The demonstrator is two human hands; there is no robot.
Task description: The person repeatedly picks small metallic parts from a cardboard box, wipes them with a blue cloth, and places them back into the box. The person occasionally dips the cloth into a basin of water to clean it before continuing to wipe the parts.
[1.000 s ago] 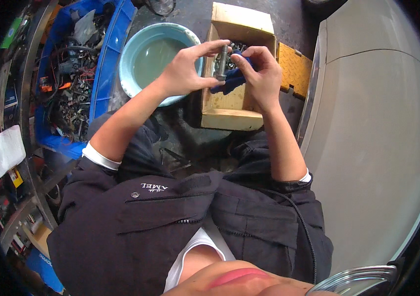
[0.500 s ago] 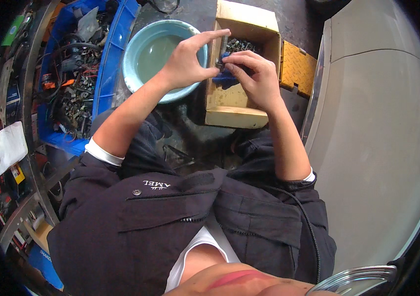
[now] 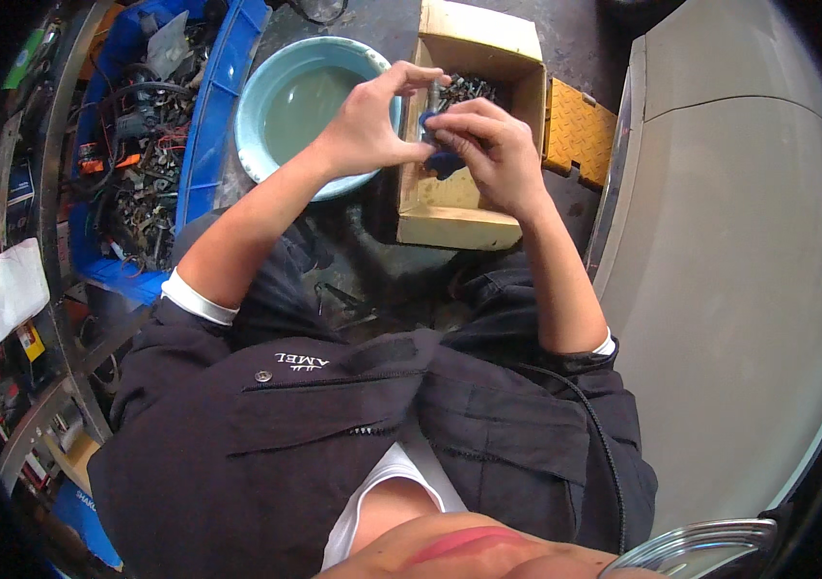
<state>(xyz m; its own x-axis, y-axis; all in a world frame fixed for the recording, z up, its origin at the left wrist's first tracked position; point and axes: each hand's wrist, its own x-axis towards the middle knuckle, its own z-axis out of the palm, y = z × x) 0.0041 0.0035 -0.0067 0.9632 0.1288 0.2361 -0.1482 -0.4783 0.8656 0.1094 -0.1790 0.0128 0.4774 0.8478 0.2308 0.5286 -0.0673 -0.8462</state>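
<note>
My left hand (image 3: 361, 125) holds a slim grey metal bolt (image 3: 434, 95) lengthwise, one end at the forefinger and the other toward the thumb. My right hand (image 3: 496, 152) pinches a dark blue cloth (image 3: 446, 165) against the bolt's lower part, with a loose end of cloth hanging below the fingers. Both hands are over the open cardboard box (image 3: 459, 230). Small metal fasteners (image 3: 464, 89) lie heaped in the box's far end. The bolt's lower end is hidden by fingers and cloth.
Left of the box stands a light blue basin (image 3: 249, 135) of cloudy water. A blue crate (image 3: 210, 106) of mixed metal parts and wires is farther left, beside a metal shelf frame (image 3: 62, 183). To the right are a yellow textured block (image 3: 580, 130) and a beige vehicle panel (image 3: 739, 222).
The right fingers and cloth have shifted slightly along the bolt, and more of its grey shaft shows. The left hand keeps its hold, nearly unmoved.
</note>
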